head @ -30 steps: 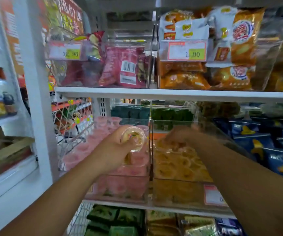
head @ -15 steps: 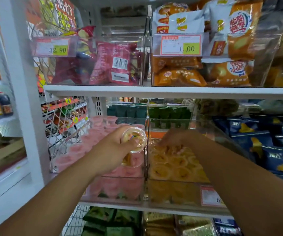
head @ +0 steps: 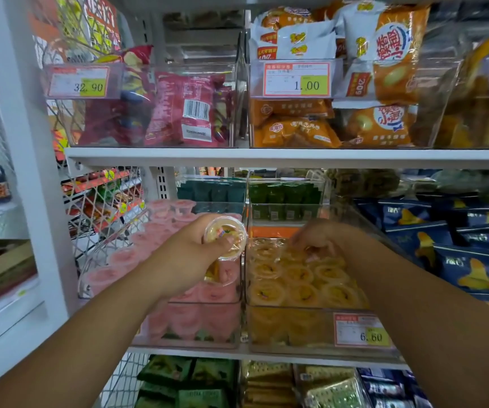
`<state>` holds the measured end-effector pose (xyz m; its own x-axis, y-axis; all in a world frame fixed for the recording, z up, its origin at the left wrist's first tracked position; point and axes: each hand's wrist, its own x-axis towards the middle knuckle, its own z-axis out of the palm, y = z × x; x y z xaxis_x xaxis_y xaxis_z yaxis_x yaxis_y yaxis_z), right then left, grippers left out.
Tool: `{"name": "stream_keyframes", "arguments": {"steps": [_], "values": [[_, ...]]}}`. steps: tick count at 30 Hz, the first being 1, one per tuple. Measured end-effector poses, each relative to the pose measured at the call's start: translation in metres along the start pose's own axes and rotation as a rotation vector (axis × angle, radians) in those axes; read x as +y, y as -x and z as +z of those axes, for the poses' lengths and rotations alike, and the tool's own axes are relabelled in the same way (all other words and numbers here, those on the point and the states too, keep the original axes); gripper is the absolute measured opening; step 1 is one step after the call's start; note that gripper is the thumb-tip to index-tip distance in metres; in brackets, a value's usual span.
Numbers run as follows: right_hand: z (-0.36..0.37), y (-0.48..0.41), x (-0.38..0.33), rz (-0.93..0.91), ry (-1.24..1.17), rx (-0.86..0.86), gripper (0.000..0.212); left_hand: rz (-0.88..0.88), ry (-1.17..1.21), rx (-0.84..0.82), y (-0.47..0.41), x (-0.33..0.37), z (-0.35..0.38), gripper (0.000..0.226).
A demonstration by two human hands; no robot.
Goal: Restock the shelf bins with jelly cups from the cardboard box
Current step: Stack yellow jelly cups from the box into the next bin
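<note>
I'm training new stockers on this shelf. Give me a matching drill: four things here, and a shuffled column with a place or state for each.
1. left hand
2. right hand
3. pink cups
4. 6.60 tag

A. on the front of the yellow-cup bin
B. holds a yellow cup
C. in the left bin
D. among the yellow cups

Pairs: 1-B, 2-D, 3-C, 4-A

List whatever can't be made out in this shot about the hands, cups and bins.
- Right hand: head view, its curled fingers hide whether it pinches a cup in the yellow bin.
- Left hand grips a jelly cup; lid print blurred.
- Price tag: small print too small.
- Brown box: cut off at the left edge, blurred; contents unseen.
</note>
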<state>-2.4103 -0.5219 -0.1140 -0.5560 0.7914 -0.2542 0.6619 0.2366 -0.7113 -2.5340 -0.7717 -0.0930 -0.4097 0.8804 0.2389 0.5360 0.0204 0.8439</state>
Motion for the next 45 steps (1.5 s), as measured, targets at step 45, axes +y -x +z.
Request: {"name": "stream_keyframes", "arguments": {"steps": [45], "values": [[-0.060,0.048,0.019,-0.228,0.104,0.259,0.023,-0.063,-0.014,-0.094,-0.049,0.039,0.055,0.044]]}}
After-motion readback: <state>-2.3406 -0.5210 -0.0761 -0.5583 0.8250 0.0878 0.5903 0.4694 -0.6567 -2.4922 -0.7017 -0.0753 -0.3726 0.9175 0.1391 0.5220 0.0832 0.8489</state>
